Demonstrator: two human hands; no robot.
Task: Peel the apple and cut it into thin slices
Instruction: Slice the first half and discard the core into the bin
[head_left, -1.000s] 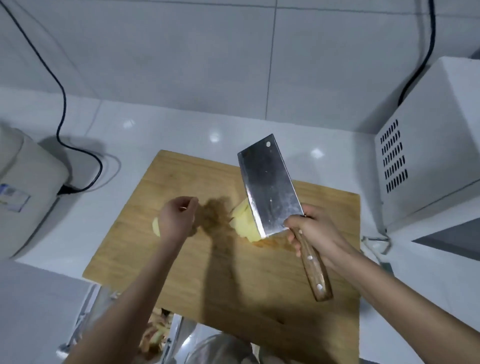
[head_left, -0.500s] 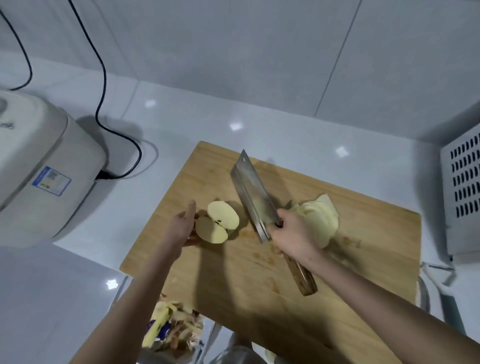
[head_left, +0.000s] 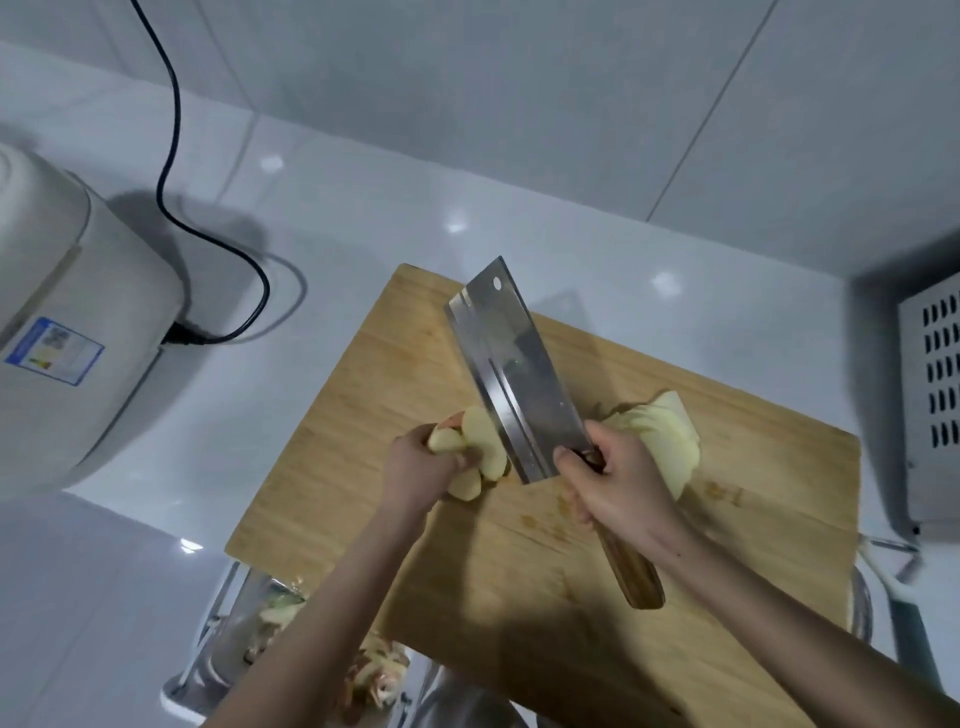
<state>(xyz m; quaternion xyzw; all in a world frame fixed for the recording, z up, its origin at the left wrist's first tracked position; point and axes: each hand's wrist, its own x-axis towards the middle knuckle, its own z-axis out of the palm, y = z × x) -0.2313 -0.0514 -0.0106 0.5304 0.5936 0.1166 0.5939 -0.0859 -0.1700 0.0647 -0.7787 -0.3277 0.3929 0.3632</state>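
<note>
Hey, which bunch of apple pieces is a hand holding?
The bunch left of the cleaver: the left hand grips it. The other pile lies loose on the cutting board beyond the right hand.

Dim cool light, glare spots on counter (head_left: 363, 218), warped soft edges

Nothing legible is showing; a blue-edged sticker (head_left: 52, 351) is sitting on the cream appliance (head_left: 88, 270) at the worktop's (head_left: 363, 218) left edge, its print too blurred.
</note>
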